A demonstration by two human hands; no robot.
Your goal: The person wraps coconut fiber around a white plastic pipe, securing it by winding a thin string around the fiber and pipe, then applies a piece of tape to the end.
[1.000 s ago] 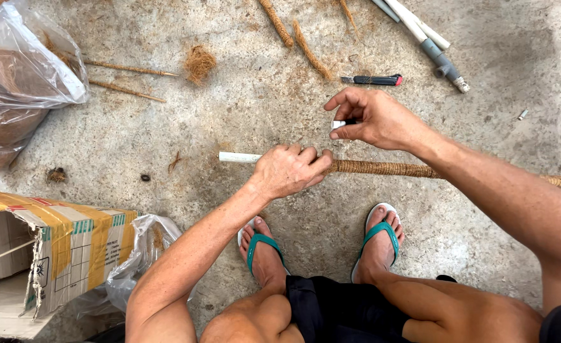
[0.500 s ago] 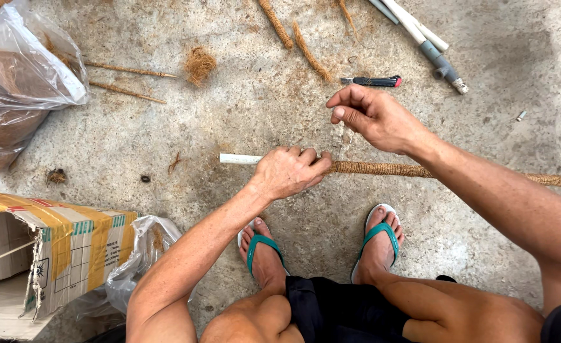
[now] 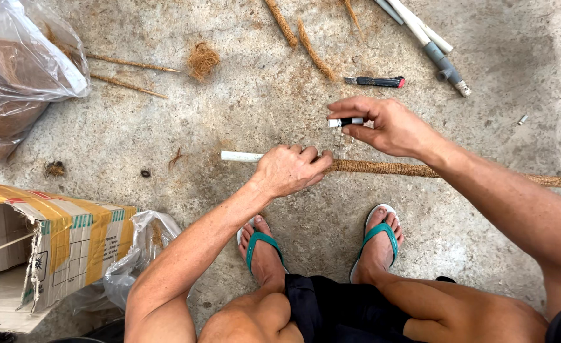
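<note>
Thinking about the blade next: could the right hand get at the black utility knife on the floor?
Probably yes. The utility knife lies on bare concrete just beyond the right hand, nothing between; but that hand already pinches a small black-and-white tube.

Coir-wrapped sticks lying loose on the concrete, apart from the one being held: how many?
5: two thin ones by the plastic bag, three at top centre. More may lie outside the frame.

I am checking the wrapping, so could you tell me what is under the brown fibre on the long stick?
A white pipe pokes out bare past the left hand. Under the fibre wrap nothing shows; whether the pipe runs its whole length is covered.
</note>
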